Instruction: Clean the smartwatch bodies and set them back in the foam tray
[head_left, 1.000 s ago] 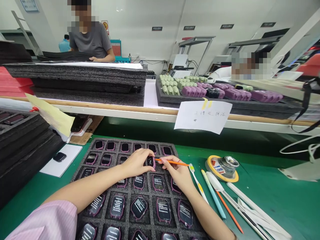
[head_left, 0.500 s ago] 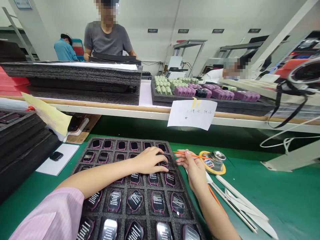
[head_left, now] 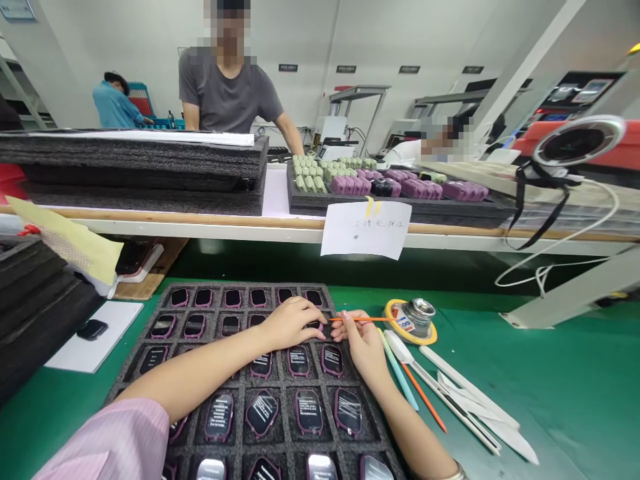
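Note:
A black foam tray on the green mat holds several purple-rimmed watch bodies in its pockets. My left hand rests curled over a watch body near the tray's upper right, fingertips pinching it. My right hand sits just right of it, gripping a thin orange stick that points left toward the same watch body. The piece under my left fingers is mostly hidden.
Right of the tray lie a tape roll with a small glass jar, brushes and white tools. Stacked black foam trays stand at left. A raised shelf carries foam trays, green and purple parts and a paper note. People work behind it.
The view has shifted left and down a little. My right hand with the orange stick came back in beside my left hand, after lifting away to the right half a second ago.

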Motion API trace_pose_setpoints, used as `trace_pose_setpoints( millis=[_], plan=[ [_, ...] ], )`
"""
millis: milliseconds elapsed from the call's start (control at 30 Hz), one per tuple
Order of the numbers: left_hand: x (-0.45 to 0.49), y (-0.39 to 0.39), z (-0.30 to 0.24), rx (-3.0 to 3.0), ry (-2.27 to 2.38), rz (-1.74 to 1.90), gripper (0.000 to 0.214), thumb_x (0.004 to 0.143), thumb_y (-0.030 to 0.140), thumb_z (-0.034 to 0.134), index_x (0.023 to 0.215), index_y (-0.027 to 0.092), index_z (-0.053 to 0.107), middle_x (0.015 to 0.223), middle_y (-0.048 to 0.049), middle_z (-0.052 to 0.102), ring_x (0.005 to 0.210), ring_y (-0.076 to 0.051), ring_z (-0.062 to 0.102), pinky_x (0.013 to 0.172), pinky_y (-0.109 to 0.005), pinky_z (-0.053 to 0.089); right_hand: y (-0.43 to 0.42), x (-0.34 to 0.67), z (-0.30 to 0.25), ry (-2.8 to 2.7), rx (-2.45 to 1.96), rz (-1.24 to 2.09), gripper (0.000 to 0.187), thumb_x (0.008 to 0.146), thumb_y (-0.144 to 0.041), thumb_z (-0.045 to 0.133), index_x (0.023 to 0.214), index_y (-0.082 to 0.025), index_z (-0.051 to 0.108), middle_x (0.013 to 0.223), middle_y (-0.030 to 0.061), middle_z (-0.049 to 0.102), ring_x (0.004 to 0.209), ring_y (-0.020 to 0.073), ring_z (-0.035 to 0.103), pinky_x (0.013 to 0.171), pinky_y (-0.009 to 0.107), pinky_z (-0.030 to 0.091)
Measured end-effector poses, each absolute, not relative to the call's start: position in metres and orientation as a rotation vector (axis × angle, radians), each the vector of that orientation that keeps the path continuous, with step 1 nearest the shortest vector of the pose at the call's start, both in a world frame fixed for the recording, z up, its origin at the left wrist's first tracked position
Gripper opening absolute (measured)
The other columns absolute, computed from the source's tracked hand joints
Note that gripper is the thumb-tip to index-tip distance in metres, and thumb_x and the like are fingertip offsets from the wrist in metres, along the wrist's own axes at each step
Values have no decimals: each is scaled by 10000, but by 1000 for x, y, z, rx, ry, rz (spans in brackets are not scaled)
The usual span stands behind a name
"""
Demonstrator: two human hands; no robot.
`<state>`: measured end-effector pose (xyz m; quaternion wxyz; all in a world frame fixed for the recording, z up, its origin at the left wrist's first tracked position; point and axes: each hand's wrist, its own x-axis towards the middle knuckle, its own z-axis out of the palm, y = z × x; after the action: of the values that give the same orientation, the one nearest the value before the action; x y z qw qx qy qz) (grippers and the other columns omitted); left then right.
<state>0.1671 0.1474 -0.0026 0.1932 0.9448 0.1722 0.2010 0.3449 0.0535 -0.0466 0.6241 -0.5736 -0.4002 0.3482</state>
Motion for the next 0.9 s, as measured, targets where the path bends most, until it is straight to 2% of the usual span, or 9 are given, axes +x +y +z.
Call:
trace_pose_setpoints(
  millis=[100, 300, 500, 667, 767, 833, 900],
  plan=[
    [169, 147, -3, 2616, 495, 576, 286, 860, 439, 737, 1054, 231, 697, 1089, -70, 695, 1095, -241, 625, 1007, -386, 473, 55, 342, -47, -962, -1319, 789, 289, 977, -397, 609, 1130, -152, 637, 1038, 49, 685, 829, 152, 674, 722, 332, 590],
    [169, 146, -4, 2543, 569, 605, 485, 797, 430, 803, 1161, 210, 572, 1168, -92, 679, 1093, -272, 634, 965, -428, 496, 57, 342, -48, -1042, -1331, 787, 280, 986, -403, 595, 1095, -149, 639, 962, 28, 680, 743, 125, 652, 668, 295, 572],
    [170, 147, -6, 2534, 570, 604, 464, 796, 420, 805, 1128, 208, 561, 1151, -90, 679, 1086, -273, 634, 946, -424, 503, 59, 345, -47, -1069, -1349, 814, 278, 986, -401, 595, 1097, -150, 640, 972, 32, 682, 745, 124, 654, 659, 291, 574],
    [168, 140, 3, 2586, 515, 645, 362, 876, 410, 722, 1144, 203, 596, 1157, -105, 654, 1122, -274, 593, 985, -432, 473, 60, 346, -47, -1066, -1365, 845, 274, 984, -389, 602, 1113, -149, 639, 992, 36, 684, 769, 131, 663, 675, 299, 581],
    [171, 124, 9, 2667, 356, 608, 249, 961, 437, 595, 1021, 212, 684, 1058, -81, 665, 1066, -244, 595, 993, -399, 452, 59, 348, -43, -1043, -1368, 854, 277, 978, -386, 611, 1126, -153, 641, 1027, 47, 686, 806, 145, 671, 690, 315, 591],
    [174, 111, 10, 2718, 210, 534, 280, 940, 489, 613, 962, 234, 726, 1048, -65, 673, 1053, -230, 605, 983, -366, 457, 57, 352, -37, -1010, -1362, 844, 274, 976, -385, 615, 1122, -154, 643, 1028, 47, 688, 814, 148, 674, 696, 320, 594],
    [175, 101, 9, 2754, 137, 482, 326, 891, 531, 666, 1002, 236, 743, 1149, -88, 660, 1123, -258, 590, 1015, -382, 448, 52, 357, -30, -965, -1347, 812, 276, 979, -386, 610, 1122, -151, 641, 1021, 44, 688, 809, 145, 675, 704, 319, 592]
  ],
)
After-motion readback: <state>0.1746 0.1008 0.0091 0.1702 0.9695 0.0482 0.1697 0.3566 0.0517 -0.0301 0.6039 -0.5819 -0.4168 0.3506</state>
